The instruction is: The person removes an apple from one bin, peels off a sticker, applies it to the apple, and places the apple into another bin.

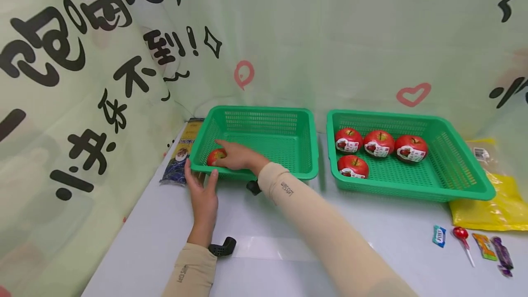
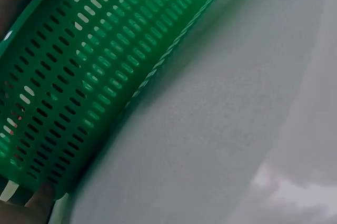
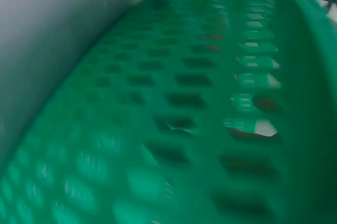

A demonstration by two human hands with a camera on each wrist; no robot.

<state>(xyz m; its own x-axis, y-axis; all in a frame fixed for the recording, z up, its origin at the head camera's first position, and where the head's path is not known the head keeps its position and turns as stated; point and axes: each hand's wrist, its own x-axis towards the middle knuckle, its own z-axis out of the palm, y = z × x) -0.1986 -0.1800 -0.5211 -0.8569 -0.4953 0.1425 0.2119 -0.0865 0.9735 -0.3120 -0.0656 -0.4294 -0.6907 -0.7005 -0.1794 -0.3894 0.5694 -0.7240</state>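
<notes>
My right hand (image 1: 236,156) reaches over the front side of the left green basket (image 1: 313,150) and grips a red apple (image 1: 214,156) in its front left corner, the thumb on the apple's near side. My left hand (image 1: 203,192) touches the outside of that same corner, thumb and fingers spread and fairly straight. In the left wrist view a left digit (image 2: 41,203) presses against the slotted basket wall (image 2: 105,71). The right wrist view is filled by the blurred basket wall (image 3: 158,92); the apple is mostly hidden there.
A second green basket (image 1: 412,191) at the right holds several labelled red apples (image 1: 379,143). A blue and gold packet (image 1: 181,155) lies left of the left basket. On the right are a yellow bag (image 1: 486,210), a red lollipop (image 1: 461,233) and small wrapped sweets (image 1: 485,246).
</notes>
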